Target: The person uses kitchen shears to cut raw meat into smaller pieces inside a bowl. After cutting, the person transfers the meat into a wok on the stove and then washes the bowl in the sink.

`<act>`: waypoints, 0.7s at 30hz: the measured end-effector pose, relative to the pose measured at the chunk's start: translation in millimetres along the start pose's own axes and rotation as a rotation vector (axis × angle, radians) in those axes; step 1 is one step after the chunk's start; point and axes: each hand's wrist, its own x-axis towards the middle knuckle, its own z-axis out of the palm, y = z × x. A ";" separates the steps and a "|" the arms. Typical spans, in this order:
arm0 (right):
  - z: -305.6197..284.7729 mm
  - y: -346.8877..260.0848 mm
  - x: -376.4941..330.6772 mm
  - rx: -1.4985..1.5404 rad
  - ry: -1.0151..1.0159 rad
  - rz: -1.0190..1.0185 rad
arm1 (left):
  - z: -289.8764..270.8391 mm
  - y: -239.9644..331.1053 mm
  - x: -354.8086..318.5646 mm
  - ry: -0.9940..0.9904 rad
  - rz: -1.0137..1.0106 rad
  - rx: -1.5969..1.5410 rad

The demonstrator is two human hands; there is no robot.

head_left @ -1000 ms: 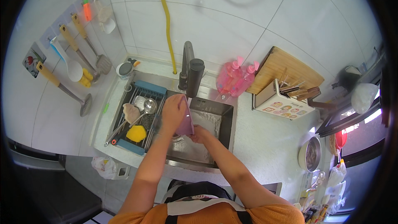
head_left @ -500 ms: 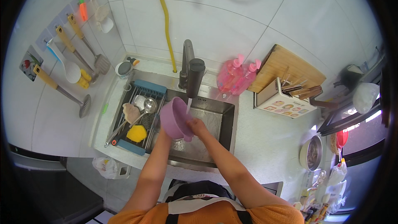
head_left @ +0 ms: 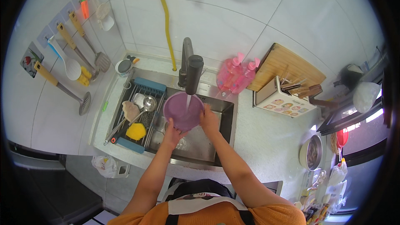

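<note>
Over the steel sink (head_left: 225, 135) I hold a purple bowl (head_left: 177, 114) between both hands, its opening facing up. A stream of water runs into it from the dark grey faucet (head_left: 194, 75). My left hand (head_left: 171, 134) grips the bowl's near left side, with the fingers partly under it. My right hand (head_left: 208, 118) is closed on the right rim. The fingertips beneath the bowl are hidden.
Left in the sink, a drying rack (head_left: 151, 86) carries a ladle (head_left: 149, 103), a yellow sponge (head_left: 136, 131) and a beige cloth-like piece (head_left: 130, 111). Pink pump bottles (head_left: 230, 75), a utensil holder (head_left: 277, 100) and a cutting board (head_left: 287, 66) stand at right; a metal bowl (head_left: 311, 153) sits farther right.
The bowl has turned from tilted on its side to facing up under the stream. My left hand now shows at its near side; my right hand has moved slightly right and up.
</note>
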 end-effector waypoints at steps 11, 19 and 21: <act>-30.4 23.5 5.1 0.251 -0.310 0.174 | -0.3 1.4 29.5 0.328 0.098 0.726; -7.0 46.7 44.2 0.246 -0.020 0.004 | 27.3 32.6 -17.4 0.428 0.977 1.397; 1.0 40.6 60.0 0.251 -0.042 -0.042 | 24.7 38.4 -18.8 0.408 1.084 1.431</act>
